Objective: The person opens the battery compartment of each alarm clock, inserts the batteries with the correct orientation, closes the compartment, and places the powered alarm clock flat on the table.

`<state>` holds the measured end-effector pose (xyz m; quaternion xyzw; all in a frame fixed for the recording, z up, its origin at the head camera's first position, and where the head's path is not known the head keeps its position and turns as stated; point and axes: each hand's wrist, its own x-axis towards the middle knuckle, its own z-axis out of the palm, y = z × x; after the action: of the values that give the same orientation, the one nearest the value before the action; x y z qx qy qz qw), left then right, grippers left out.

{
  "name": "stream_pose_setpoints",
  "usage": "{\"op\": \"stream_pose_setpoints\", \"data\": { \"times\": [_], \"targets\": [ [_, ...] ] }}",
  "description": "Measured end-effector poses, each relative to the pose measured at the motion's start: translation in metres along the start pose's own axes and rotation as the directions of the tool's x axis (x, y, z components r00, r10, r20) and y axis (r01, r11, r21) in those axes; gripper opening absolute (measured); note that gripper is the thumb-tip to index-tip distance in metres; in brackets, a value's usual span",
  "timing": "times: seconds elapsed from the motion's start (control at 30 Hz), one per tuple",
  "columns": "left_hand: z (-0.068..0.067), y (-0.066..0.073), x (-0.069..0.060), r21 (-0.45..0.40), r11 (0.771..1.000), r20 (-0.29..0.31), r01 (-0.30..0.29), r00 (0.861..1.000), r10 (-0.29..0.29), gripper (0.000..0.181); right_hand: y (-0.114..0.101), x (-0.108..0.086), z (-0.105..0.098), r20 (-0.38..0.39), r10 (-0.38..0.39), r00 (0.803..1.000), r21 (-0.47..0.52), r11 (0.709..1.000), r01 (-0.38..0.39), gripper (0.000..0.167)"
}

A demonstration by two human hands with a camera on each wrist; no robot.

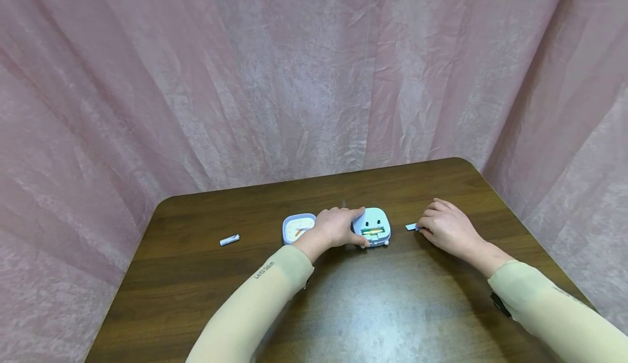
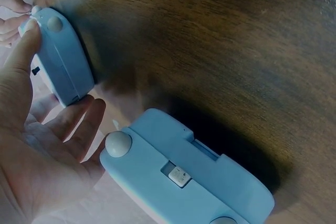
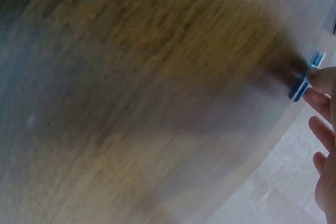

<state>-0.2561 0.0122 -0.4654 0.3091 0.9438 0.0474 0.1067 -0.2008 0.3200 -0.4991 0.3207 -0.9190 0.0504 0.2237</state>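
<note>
In the head view, a clock (image 1: 376, 216) is shown lying back-up on the brown table (image 1: 211, 286), right of centre, and is gripped at its left side by the left hand (image 1: 338, 227); an open compartment (image 1: 374, 232) is seen in its near half. Farther right, a small cover (image 1: 411, 227) is pinched by the right hand (image 1: 448, 227). A second clock (image 1: 296, 224), dial up, is partly hidden by the left hand, and a small pale piece (image 1: 229, 240) is placed well to its left. A pink curtain (image 1: 299, 79) is hung behind. In the left wrist view, the first clock is held between thumb and fingers; a white block (image 2: 179, 176) is set in the second clock's edge. In the right wrist view, the cover is held between thumb and forefinger.
</note>
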Motion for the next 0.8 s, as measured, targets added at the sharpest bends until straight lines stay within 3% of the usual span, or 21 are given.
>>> {"op": "stream_pose_setpoints", "data": {
  "times": [0.5, 0.8],
  "targets": [
    [-0.0032, 0.0017, -0.0021, 0.009, 1.0, 0.004, -0.005, 1.0, 0.005, 0.094, 0.0022, 0.0007, 0.0054, -0.049, -0.039, 0.998, -0.024, 0.999, 0.038, 0.011],
    [-0.0063, 0.0008, -0.0026, -0.007, 1.0, 0.018, -0.008, 1.0, 0.008, 0.095, -0.0013, 0.009, -0.0034, -0.102, -0.031, 0.994, -0.006, 1.0, 0.03, 0.01]
  ]
}}
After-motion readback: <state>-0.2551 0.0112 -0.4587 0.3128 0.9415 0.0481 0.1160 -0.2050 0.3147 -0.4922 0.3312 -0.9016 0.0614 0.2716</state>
